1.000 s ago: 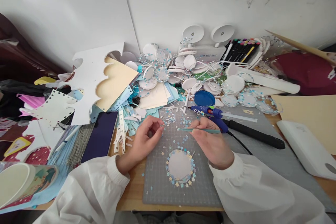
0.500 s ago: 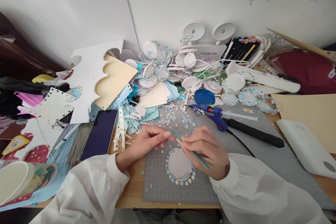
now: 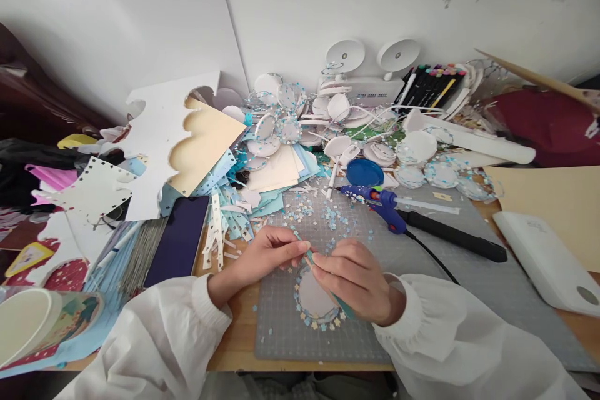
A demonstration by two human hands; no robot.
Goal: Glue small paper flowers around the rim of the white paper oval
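My right hand (image 3: 354, 278) is closed around slim teal tweezers (image 3: 345, 307), whose tip points up and left toward the other hand. Thumb and forefinger of my left hand (image 3: 276, 255) are pinched together at that tip; whatever small piece lies between them is too small to make out. Below both hands, a white disc (image 3: 316, 294) lies on the grey cutting mat (image 3: 281, 344). Around its edge runs a ring of tiny blue, cream and white paper flowers (image 3: 323, 326). My right fingers hide part of its right side.
Loose paper flowers (image 3: 335, 219) are scattered beyond my hands. A blue glue gun (image 3: 389, 209) with a cord, a blue lid (image 3: 364, 172) and a pile of decorated discs (image 3: 417, 149) lie behind. At left are a phone (image 3: 177, 240) and a paper cup (image 3: 28, 325).
My right hand has moved slightly down and left, bringing the tweezers' tip to my left fingertips. The tweezers now show less behind the hand. The disc and ring stay put.
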